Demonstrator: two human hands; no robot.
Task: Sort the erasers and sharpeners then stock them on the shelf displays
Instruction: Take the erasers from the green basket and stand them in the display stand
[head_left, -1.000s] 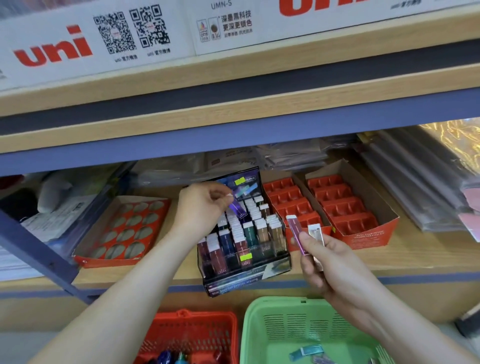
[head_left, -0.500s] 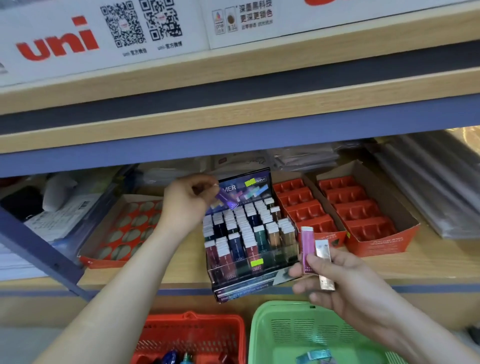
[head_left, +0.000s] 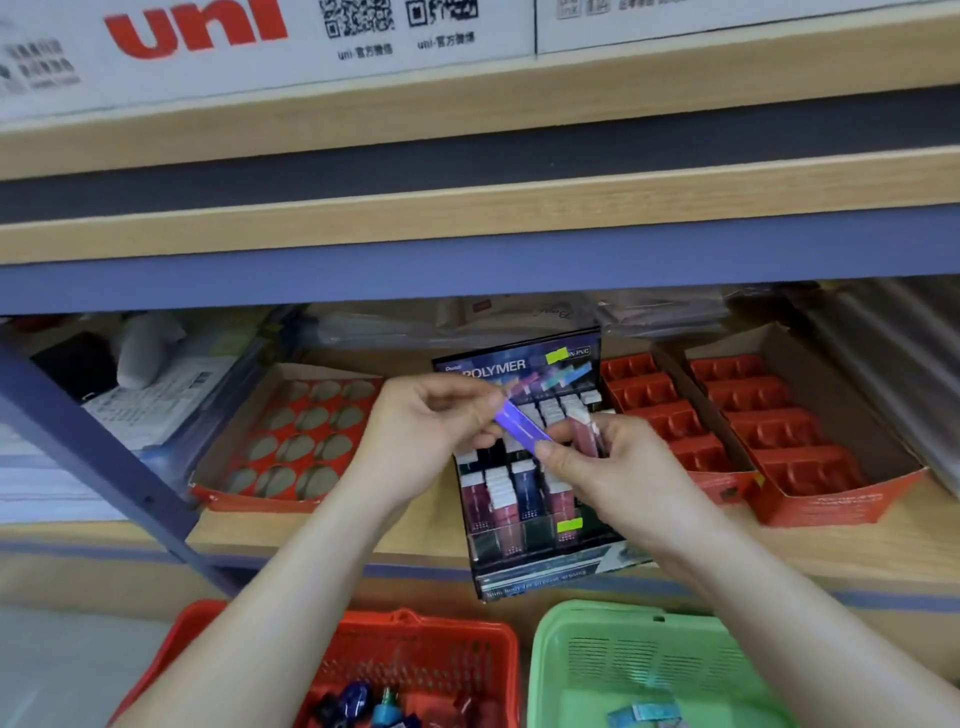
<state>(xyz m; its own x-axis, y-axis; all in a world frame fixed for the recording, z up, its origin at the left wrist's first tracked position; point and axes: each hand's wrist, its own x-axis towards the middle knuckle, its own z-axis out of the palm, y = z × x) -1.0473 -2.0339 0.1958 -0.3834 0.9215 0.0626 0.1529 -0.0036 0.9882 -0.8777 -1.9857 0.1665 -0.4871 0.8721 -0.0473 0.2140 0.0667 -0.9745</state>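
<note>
A dark display box (head_left: 540, 574) marked POLYMER stands on the lower shelf, filled with rows of slim erasers in coloured sleeves. Both hands meet above it. My left hand (head_left: 415, 441) pinches the upper end of a purple eraser (head_left: 521, 422). My right hand (head_left: 608, 470) pinches its lower end with thumb and forefinger, while still holding a pink eraser (head_left: 582, 435) and a pale one behind its fingers.
An orange tray (head_left: 291, 441) with round holes sits left of the display. Two orange slotted trays (head_left: 789, 431) sit to the right. Below the shelf edge are a red basket (head_left: 415, 660) with small items and a green basket (head_left: 649, 670) with teal erasers.
My left hand drew the purple eraser away from the display's back row toward the middle. My right hand rose from the shelf front to meet it and took its lower end.
</note>
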